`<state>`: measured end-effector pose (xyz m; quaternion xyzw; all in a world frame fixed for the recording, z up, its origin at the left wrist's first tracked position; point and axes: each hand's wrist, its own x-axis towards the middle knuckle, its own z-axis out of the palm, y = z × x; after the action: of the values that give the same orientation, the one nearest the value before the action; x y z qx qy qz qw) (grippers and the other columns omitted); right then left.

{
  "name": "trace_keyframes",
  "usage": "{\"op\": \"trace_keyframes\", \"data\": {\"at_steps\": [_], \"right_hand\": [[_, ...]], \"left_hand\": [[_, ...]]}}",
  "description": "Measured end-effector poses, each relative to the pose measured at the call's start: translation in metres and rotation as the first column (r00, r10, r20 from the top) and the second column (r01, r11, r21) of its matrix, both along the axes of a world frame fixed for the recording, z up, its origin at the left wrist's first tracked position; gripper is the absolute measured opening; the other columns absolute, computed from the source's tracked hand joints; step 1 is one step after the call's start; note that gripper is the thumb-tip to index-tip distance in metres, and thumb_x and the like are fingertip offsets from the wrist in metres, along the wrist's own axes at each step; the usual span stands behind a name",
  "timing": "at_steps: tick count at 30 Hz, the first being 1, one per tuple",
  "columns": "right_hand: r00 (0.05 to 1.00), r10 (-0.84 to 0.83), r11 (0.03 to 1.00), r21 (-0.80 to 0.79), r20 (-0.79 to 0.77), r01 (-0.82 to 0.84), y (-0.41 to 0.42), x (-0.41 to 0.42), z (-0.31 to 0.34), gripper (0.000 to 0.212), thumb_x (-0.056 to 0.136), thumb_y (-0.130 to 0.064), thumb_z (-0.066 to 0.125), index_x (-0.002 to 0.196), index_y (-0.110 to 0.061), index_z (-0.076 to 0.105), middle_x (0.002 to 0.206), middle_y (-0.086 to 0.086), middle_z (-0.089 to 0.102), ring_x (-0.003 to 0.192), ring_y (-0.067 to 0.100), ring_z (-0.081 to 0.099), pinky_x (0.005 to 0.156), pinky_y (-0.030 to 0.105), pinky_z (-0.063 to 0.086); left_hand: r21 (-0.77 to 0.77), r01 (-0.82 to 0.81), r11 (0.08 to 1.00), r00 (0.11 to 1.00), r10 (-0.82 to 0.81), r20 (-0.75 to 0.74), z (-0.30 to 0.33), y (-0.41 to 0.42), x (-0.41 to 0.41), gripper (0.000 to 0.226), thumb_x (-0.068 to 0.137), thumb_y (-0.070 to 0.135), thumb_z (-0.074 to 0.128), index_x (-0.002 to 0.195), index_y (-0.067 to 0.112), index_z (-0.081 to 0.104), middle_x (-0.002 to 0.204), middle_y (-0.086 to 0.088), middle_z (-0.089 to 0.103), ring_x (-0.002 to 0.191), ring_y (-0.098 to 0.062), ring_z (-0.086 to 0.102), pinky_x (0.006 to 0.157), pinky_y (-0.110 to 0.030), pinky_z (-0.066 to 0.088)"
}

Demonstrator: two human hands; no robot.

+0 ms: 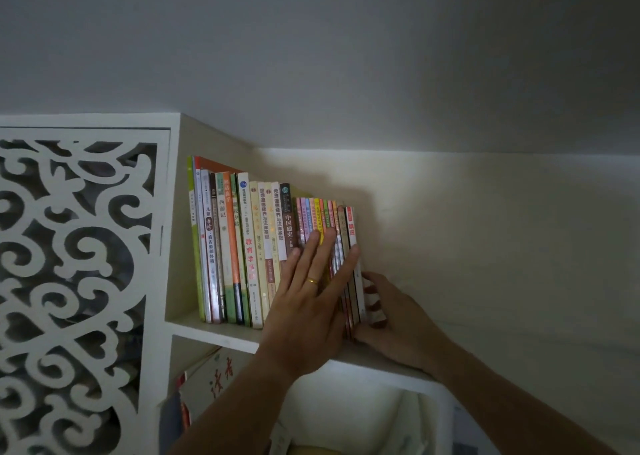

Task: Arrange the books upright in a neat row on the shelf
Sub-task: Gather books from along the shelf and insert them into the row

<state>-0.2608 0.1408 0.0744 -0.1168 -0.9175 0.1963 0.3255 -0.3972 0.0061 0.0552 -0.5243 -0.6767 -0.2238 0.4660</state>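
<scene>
Step in hand, by judgement: closing up and squaring the row; placing appears largely done. The books (263, 247) stand on the shelf (214, 333), spines outward, leaning slightly, tall volumes farthest left of the hands and thin coloured ones directly under them. The left hand (308, 302), wearing a ring (312, 281), lies flat on the spines of the thin books, fingers straight and close together, gripping nothing. Just right of it, the right hand (388, 319) sits at the row's end by the last book (355, 264), fingers curled against its outer face; a firm grip cannot be confirmed. The next move likely calls for an even push leftward while keeping the spines flush.
</scene>
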Motion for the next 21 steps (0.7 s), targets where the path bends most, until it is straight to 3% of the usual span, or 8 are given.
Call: {"op": "trace_keyframes", "data": {"at_steps": [5, 8, 13, 18, 21], "right_hand": [[0.979, -0.204, 0.956, 0.222, 0.025, 0.194, -0.011, 0.015, 0.003, 0.082, 0.079, -0.070, 0.064, 0.146, -0.031, 0.038, 0.138, -0.006, 0.055, 0.124, 0.020, 0.056, 0.098, 0.040, 0.051], [0.949, -0.313, 0.914, 0.285, 0.045, 0.288, -0.013, 0.041, 0.000, 0.072, 0.095, -0.064, 0.050, 0.153, -0.026, 0.030, 0.146, 0.003, 0.047, 0.133, 0.028, 0.049, 0.103, 0.042, 0.046], [0.894, -0.448, 0.787, 0.472, -0.005, 0.397, -0.008, 0.118, 0.008, 0.063, 0.101, -0.057, 0.044, 0.150, -0.019, 0.037, 0.148, 0.009, 0.044, 0.132, 0.031, 0.047, 0.103, 0.045, 0.046], [0.803, -0.593, 0.620, 0.603, -0.059, 0.502, 0.004, 0.236, 0.027, 0.060, 0.098, -0.051, 0.051, 0.143, -0.013, 0.044, 0.143, 0.011, 0.048, 0.129, 0.031, 0.048, 0.100, 0.042, 0.043], [0.729, -0.677, 0.552, 0.588, -0.098, 0.591, 0.029, 0.320, 0.035, 0.059, 0.096, -0.049, 0.054, 0.144, -0.015, 0.045, 0.140, 0.009, 0.051, 0.126, 0.031, 0.049, 0.098, 0.041, 0.043]], "left_hand": [[-0.023, -0.074, 0.997, 0.995, 0.072, -0.062, -0.003, -0.001, 0.006, 0.074, 0.100, 0.043, 0.031, 0.165, 0.018, 0.004, 0.172, -0.009, -0.005, 0.159, -0.025, -0.007, 0.126, -0.056, 0.013], [-0.024, -0.096, 0.995, 0.993, 0.094, -0.067, -0.004, -0.006, 0.012, 0.070, 0.102, 0.039, 0.030, 0.164, 0.014, 0.008, 0.172, -0.013, -0.002, 0.159, -0.030, -0.003, 0.125, -0.057, 0.015], [0.009, 0.150, 0.989, 0.982, -0.148, -0.115, -0.017, 0.004, 0.083, 0.062, 0.098, 0.024, 0.042, 0.158, 0.007, 0.036, 0.168, -0.017, 0.022, 0.156, -0.035, 0.019, 0.123, -0.058, 0.020], [-0.072, 0.359, 0.930, 0.912, -0.367, -0.186, 0.008, 0.054, 0.210, 0.056, 0.103, 0.037, 0.038, 0.151, 0.009, 0.047, 0.149, -0.017, 0.053, 0.133, -0.036, 0.054, 0.121, -0.053, 0.030], [-0.052, 0.446, 0.893, 0.874, -0.447, -0.189, 0.025, 0.089, 0.282, 0.055, 0.100, 0.040, 0.044, 0.143, 0.007, 0.056, 0.138, -0.018, 0.062, 0.120, -0.038, 0.063, 0.110, -0.053, 0.041]]}}
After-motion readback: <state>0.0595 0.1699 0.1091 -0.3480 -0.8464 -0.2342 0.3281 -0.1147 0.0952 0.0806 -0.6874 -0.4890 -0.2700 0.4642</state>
